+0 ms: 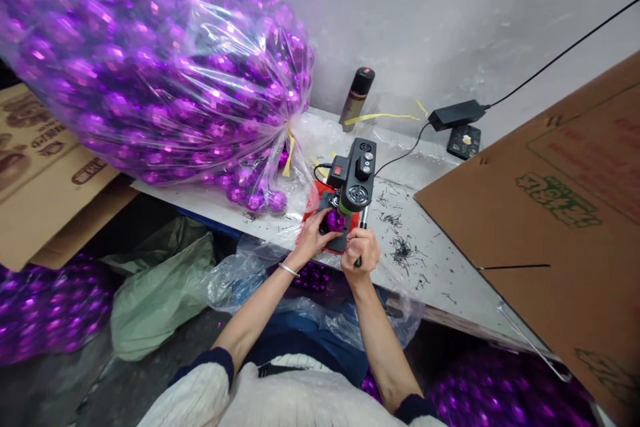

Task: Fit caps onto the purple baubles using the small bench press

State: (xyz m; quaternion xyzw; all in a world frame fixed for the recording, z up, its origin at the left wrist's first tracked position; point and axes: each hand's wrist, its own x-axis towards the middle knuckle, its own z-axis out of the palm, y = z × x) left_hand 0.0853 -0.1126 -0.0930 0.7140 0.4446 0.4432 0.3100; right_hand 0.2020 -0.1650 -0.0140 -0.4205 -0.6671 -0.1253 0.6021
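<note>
A shiny purple ball (335,220) sits under the head of a small black bench press machine (358,177). The fingers and thumb of my left hand (314,235) curl around the ball on the machine's dark base (340,242). My right hand (362,250) is wrapped around the black-ended lever (364,217) at the machine's right side. A red sheet (313,195) lies beneath the base. Whatever touches the top of the ball is hidden by the machine's head.
A huge clear bag (165,67) of purple balls leans at the left. A spray can (357,100), a power adapter (459,115) and a small black box (464,141) stand at the back. Black scraps (401,251) litter the white table (435,267); a large carton (545,213) blocks the right.
</note>
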